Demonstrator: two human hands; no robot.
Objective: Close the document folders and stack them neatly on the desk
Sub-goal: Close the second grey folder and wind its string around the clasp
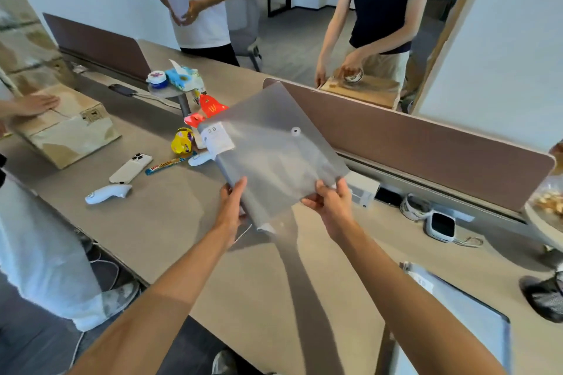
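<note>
A: Where is the translucent grey plastic document folder with the white snap button (274, 149) kept at this moment?

B: It is held up in the air above the beige desk (182, 222), tilted away from the camera, its near edge gripped from both sides. Probably it is lifted so that the flap can be brought over and the snap pressed — the flap looks to be standing open behind the pocket, though that is hard to confirm.

A: And the hands?

B: The left hand (233, 207) is pinched narrowly on the near left corner, fingers on top and thumb apparently beneath. The right hand (330, 201) is closed on the near right corner, thumb on the front face.

A: Is a stack begun?

B: A second pale, translucent folder with a dark edge (463, 313) is seen flat at the desk's near right (whether shut cannot be told) — likely the place where the stack is to be made.
</note>
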